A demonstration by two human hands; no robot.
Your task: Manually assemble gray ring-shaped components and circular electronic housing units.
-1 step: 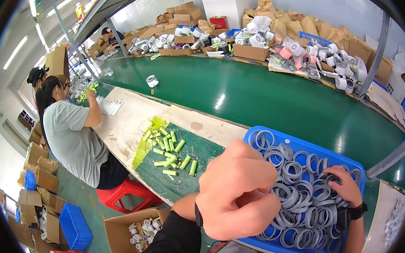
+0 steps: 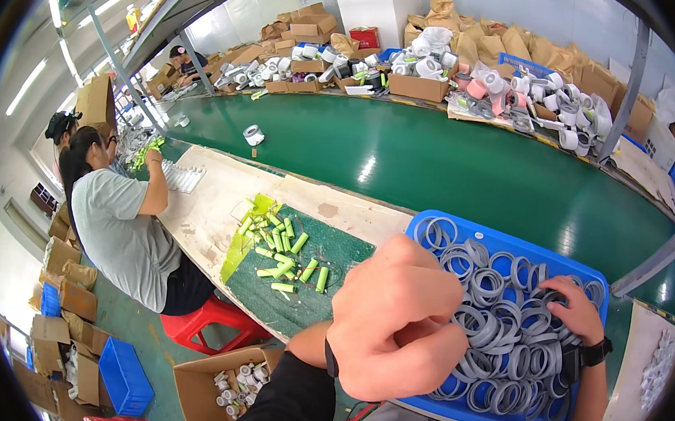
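My left hand (image 2: 396,320) is held up close in the middle of the view, in front of the tray's left side. Its fingers are curled into a fist, and whatever lies inside them, if anything, is hidden. Many grey rings (image 2: 487,284) lie heaped in a blue plastic tray (image 2: 511,237). Over the right part of this heap is my right hand (image 2: 579,311), its thumb and fingers apart and the fingertips beside some rings. No ring is visibly gripped by it. A dark band circles each wrist.
Green cylindrical cells with wires (image 2: 282,253) lie on a green mat (image 2: 316,243) left of the tray. A green conveyor belt (image 2: 334,156) runs behind. At left a person (image 2: 123,218) sits on a red stool (image 2: 212,325); a cardboard box (image 2: 201,392) of white parts stands below the table.
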